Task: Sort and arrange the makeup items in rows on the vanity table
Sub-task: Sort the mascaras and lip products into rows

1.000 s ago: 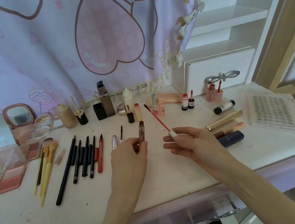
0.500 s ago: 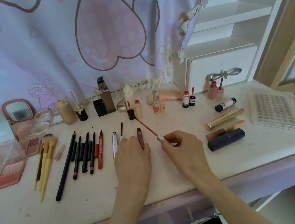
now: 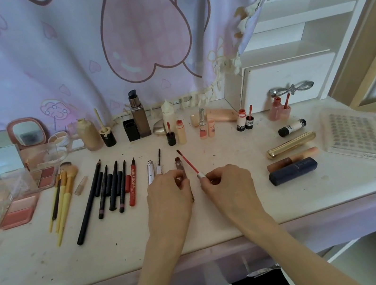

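— Pink-white vanity table [image 3: 255, 208], rows half built. Where's the gloss?

— Tube [image 3: 180, 166] pinched in my left hand [image 3: 168, 195], lying mouth away from me. My right hand [image 3: 229, 185] pinches its wand [image 3: 188, 163] just beside it, tip pointing up-left.

— Any writing?

— Only "MINSHOEE", I think, on the red pencil [image 3: 132, 185].
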Available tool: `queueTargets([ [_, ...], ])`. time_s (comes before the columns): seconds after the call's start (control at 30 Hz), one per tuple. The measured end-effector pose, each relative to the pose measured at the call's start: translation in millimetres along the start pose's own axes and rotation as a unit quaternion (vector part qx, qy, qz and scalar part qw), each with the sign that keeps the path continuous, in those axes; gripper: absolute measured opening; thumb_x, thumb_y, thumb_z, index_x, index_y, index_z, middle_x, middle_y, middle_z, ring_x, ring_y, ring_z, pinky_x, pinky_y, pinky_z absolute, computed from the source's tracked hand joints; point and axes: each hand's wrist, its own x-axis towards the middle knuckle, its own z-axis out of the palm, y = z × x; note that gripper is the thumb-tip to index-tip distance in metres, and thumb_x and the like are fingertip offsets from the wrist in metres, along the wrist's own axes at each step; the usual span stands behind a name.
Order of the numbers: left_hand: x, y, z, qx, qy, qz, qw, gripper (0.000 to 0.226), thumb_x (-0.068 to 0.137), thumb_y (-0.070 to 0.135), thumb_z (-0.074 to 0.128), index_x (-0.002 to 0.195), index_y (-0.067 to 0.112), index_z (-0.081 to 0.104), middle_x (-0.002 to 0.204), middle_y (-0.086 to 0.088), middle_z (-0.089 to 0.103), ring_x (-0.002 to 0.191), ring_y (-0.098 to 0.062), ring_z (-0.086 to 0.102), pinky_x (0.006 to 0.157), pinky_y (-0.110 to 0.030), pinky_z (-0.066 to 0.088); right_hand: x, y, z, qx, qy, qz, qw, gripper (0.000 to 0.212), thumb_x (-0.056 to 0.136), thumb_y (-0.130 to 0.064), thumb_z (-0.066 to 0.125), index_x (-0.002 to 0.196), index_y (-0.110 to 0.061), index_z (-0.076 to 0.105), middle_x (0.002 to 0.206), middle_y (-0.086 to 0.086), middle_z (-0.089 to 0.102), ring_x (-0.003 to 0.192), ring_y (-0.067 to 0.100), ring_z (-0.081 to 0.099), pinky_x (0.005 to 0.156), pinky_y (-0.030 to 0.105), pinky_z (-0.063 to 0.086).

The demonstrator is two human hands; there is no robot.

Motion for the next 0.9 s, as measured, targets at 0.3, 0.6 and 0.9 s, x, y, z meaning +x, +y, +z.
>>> queueTargets([
  [0.3, -1.6, 0.0, -4.5, -0.048, -0.007, -0.018, 0.999, 0.015, 0.086, 0.011, 0.058, 0.094, 0.007, 0.071, 0.075, 0.002, 0.066, 0.066, -0.007, 0.061, 0.062, -0.013, 0.044, -9.0, -2.6, 8.8, -0.022, 0.016, -0.060, 0.998, 0.027, 0.094, -0.034, 0.050, 0.100, -0.017, 0.071, 0.084, -0.002, 0.055, 0.069, 0.009, 0.048, 0.062, 0.012, 0.031],
  [0.6, -0.9, -3.5, -7.3, -0.057, -0.043, -0.014, 0.997, 0.023, 0.086, 0.009, 0.059, 0.107, 0.012, 0.069, 0.092, 0.003, 0.068, 0.067, 0.005, 0.052, 0.059, -0.001, 0.037, -17.1, 4.8, 11.8, -0.072, 0.044, -0.138, 0.987, 0.022, 0.092, -0.019, 0.052, 0.105, -0.015, 0.070, 0.093, 0.005, 0.055, 0.089, 0.023, 0.047, 0.074, 0.031, 0.033],
  [0.9, -1.3, -2.3, -10.2, -0.020, -0.073, -0.011, 0.997, 0.024, 0.089, 0.014, 0.057, 0.111, 0.014, 0.066, 0.099, -0.001, 0.068, 0.071, -0.002, 0.053, 0.055, 0.000, 0.036, -17.2, 10.2, 8.2, -0.109, 0.041, -0.167, 0.979, 0.024, 0.093, -0.023, 0.052, 0.110, -0.019, 0.067, 0.104, 0.004, 0.059, 0.098, 0.023, 0.049, 0.078, 0.032, 0.029],
])
